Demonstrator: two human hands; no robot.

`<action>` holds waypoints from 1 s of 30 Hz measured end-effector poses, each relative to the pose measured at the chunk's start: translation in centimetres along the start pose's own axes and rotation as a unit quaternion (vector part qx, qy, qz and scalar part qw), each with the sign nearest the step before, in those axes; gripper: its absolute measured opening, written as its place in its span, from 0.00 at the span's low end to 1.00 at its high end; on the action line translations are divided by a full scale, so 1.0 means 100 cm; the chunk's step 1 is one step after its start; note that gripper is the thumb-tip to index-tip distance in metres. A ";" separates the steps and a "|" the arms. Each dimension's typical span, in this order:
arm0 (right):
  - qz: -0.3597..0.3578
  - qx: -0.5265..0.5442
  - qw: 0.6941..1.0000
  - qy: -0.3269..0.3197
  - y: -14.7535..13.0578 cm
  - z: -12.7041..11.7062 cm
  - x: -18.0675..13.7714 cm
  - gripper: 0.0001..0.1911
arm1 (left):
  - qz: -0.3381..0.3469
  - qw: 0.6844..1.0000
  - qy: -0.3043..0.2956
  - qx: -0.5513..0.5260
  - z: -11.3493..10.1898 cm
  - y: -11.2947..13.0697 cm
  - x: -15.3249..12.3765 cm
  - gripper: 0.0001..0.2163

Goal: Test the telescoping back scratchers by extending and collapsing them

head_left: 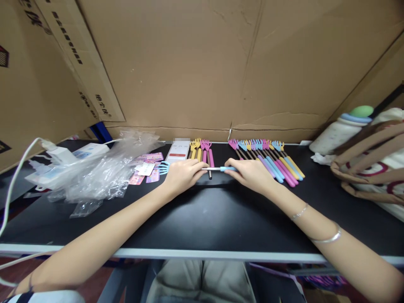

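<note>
A back scratcher (pixel 213 168) with a metal rod lies level between my two hands above the black table. My left hand (pixel 184 173) is closed around its head end, and blue claw fingers stick out to the left of the hand. My right hand (pixel 251 173) is closed on the blue handle at the other end. Just behind my hands lie several yellow and pink back scratchers (pixel 200 152). To the right rests a row of back scratchers (pixel 275 164) in pink, blue, yellow and purple, claws pointing to the back.
Clear plastic bags (pixel 104 181) and small printed cards (pixel 153 174) cover the table's left side, near a phone (pixel 178 150) and a white cable (pixel 14 181). A white bottle (pixel 334 132) and a tan-handled bag (pixel 372 164) stand right. Cardboard (pixel 195 67) walls the back.
</note>
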State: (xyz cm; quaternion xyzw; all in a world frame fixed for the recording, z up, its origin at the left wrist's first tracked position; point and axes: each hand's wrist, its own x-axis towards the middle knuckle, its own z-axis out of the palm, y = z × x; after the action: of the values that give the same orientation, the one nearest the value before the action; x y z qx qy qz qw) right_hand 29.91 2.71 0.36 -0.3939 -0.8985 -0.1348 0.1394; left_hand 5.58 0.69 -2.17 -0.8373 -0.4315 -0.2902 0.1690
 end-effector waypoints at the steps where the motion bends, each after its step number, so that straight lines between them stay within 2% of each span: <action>1: 0.000 0.002 1.000 -0.002 0.000 0.000 0.000 0.17 | 0.001 1.000 0.000 -0.002 0.000 0.000 0.000 0.09; 12: -0.010 0.017 1.000 -0.007 -0.001 -0.003 -0.001 0.15 | 0.025 1.000 0.008 -0.017 0.001 0.000 -0.001 0.09; 19: -0.011 0.028 1.000 -0.009 0.000 -0.004 -0.003 0.15 | 0.017 1.000 0.007 -0.018 0.004 0.001 -0.001 0.08; 30: -0.007 0.053 0.999 0.000 0.004 0.003 -0.005 0.14 | 0.038 0.999 0.022 -0.027 0.004 0.002 -0.001 0.08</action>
State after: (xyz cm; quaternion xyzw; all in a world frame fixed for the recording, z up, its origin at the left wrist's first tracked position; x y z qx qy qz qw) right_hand 30.48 2.74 -0.05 -0.3800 -0.9070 -0.0878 0.1587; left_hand 5.79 0.72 -2.58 -0.8510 -0.3873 -0.3133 0.1663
